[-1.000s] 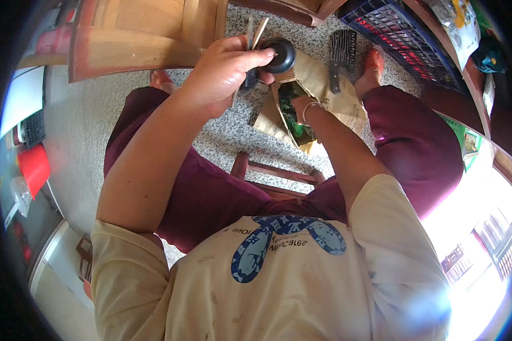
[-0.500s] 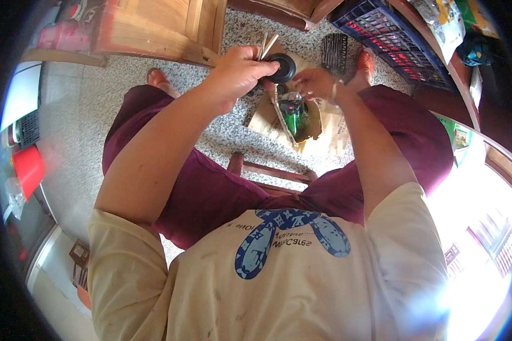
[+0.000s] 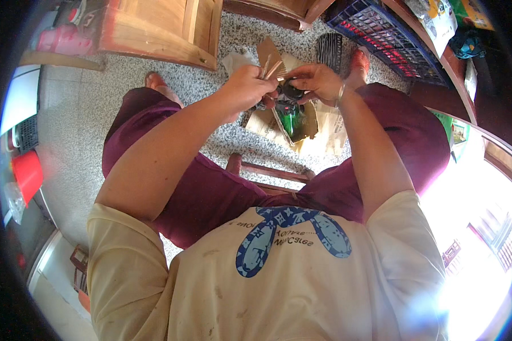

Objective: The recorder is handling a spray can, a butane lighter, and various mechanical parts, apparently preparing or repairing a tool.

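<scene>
My left hand [image 3: 249,90] is closed around several thin pale sticks [image 3: 275,69], which poke out past its fingers. Close beside it, my right hand [image 3: 320,83] pinches a round black wheel-like disc [image 3: 293,91] between thumb and fingers. The two hands almost meet, and part of the disc is hidden by them. Below them an open cardboard box [image 3: 310,136] stands on the floor with a green object [image 3: 290,117], perhaps a bottle or lighter, inside. Just beyond my left fingers rises a brown cardboard flap [image 3: 269,52].
Speckled floor [image 3: 205,128] lies around my feet. A wooden cabinet door [image 3: 159,34] stands at the far left, and a dark blue crate [image 3: 389,40] at the far right. A black ridged object [image 3: 331,50] lies near my right foot. A wooden stool rail [image 3: 273,172] crosses between my legs.
The black disc has passed from my left hand to my right and moved slightly down and right. The pale sticks have tilted to the right in my left hand.
</scene>
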A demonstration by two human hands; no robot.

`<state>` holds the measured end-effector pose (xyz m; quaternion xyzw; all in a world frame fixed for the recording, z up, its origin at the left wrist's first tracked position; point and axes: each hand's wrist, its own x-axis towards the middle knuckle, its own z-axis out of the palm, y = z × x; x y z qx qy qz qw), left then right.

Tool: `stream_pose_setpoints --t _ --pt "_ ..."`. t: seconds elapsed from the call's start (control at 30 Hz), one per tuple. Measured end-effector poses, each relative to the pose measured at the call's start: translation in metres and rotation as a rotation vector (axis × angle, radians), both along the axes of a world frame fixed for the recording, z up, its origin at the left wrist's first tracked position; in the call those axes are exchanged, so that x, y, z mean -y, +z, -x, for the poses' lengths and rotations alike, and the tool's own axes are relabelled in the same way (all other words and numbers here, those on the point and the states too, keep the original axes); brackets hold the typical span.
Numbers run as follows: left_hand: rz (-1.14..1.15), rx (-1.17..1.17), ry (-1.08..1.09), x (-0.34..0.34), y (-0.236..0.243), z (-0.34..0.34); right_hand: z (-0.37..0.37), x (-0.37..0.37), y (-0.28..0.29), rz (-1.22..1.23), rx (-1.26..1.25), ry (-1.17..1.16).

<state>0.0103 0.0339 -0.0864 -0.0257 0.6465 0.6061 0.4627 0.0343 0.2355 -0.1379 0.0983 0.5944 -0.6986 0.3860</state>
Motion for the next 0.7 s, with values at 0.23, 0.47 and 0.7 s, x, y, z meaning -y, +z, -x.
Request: stream_pose_setpoints --t 0.23,0.47,0.7 --pt "-0.049 0.042 0.092 0.005 0.003 0.017 -0.027 0.006 -0.062 -0.452 0.128 -0.016" --pt "-0.138 0.271 0.124 0.007 0.002 0.015 -0.003 0.014 -0.028 -0.03 0.002 0.036" --pt "-0.103 0.094 0.117 0.009 0.006 0.016 -0.002 0.035 0.009 0.387 0.048 0.16"
